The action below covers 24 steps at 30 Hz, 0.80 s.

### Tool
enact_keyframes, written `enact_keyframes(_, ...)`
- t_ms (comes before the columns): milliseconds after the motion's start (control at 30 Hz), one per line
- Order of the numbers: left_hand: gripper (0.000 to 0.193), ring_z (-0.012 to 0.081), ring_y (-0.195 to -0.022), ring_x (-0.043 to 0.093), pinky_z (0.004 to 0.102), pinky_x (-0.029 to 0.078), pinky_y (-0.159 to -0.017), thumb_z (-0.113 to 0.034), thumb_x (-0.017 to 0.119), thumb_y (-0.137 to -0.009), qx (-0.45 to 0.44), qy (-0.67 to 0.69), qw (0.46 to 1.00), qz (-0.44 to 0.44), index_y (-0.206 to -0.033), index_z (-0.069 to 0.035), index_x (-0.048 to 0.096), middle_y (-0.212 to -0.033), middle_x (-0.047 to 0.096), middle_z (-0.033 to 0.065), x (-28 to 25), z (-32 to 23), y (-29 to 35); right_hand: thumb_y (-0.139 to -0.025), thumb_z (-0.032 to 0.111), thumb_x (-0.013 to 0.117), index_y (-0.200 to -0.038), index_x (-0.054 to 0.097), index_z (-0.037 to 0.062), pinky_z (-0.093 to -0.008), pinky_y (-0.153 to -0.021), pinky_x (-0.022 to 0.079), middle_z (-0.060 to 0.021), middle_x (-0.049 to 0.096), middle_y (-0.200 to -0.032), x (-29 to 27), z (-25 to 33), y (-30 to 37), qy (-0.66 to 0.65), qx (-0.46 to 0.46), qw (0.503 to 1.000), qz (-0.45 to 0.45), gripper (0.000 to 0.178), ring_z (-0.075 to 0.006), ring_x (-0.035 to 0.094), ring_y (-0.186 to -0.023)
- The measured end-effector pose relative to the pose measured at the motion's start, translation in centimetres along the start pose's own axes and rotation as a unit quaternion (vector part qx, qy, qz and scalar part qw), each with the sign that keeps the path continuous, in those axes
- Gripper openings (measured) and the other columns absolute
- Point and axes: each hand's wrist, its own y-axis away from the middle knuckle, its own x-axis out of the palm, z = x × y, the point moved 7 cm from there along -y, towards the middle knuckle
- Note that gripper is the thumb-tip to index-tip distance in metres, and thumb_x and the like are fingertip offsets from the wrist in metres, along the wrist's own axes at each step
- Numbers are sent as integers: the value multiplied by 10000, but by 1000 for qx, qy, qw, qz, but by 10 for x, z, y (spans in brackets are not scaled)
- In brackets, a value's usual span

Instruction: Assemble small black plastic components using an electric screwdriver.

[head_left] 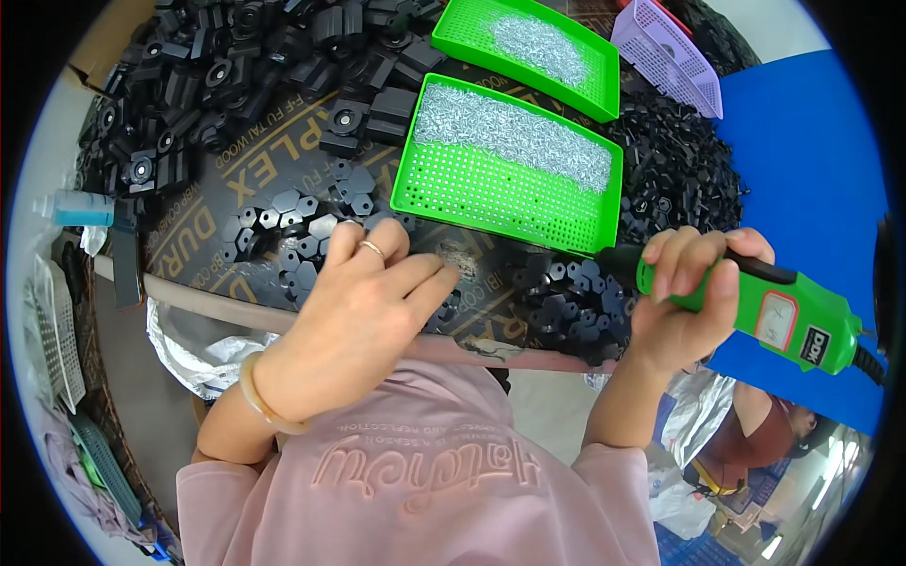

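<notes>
A green electric screwdriver (810, 325) with a black nose and a cord lies across my right hand (684, 292), whose fingers wrap round its body. Its nose points left, close to the lower right corner of a green perforated tray (491, 193) that holds small silver screws (510, 132). My left hand (363, 302), with a ring and a bangle, is bent at the table's near edge with its fingers curled together. What the fingertips hold, if anything, is hidden. Around it lie small black hexagonal parts (288, 203), and more such parts (576, 302) lie below the tray.
Bulky black parts (217, 75) are heaped at the far left. A second green tray (462, 33) with screws stands behind the first. Small black pieces (679, 160) are piled to its right, near a purple basket (665, 57) and a blue panel (802, 141). Another person (755, 424) shows lower right.
</notes>
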Motion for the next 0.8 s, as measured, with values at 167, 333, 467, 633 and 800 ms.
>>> enact_keyframes(167,630,226,-918,498,381,338,-827,-128,797,-493,-1,-7,1000,7,-1096,-59,627,-1064,642,18,19,-3,-11,-888,128,631,-1085,411,25,-343,-534,481,-49,486,-590,12,-23,-4,-13,10,1000,-10,313,-152,467,-455)
enact_keyframes(333,655,254,-910,524,368,436,-797,-120,819,-521,-47,69,996,-20,-1128,-24,591,-1029,639,76,34,-15,-27,-876,51,614,-1075,413,7,-339,-542,507,-65,508,-604,7,-44,-1,3,29,999,-27,286,-141,491,-458)
enact_keyframes(467,723,276,-853,541,359,491,-754,-113,828,-518,-57,113,990,-64,-1178,24,565,-1036,640,110,29,-15,-28,-883,34,602,-1077,416,6,-344,-554,513,-74,514,-616,3,-52,0,9,45,998,-32,270,-138,494,-463)
enact_keyframes(633,692,287,-843,544,364,494,-742,-89,829,-541,-62,122,990,-39,-1169,38,567,-1002,637,126,35,-14,-29,-889,21,595,-1080,416,6,-339,-560,516,-73,524,-633,-1,-54,0,17,34,999,-27,263,-136,503,-477)
enact_keyframes(800,675,304,-846,554,377,493,-746,-59,821,-563,-85,161,983,-35,-1177,47,560,-955,630,146,35,-11,-30,-873,43,584,-1067,411,21,-344,-546,488,-52,476,-605,3,-53,2,44,43,997,-38,261,-144,471,-466)
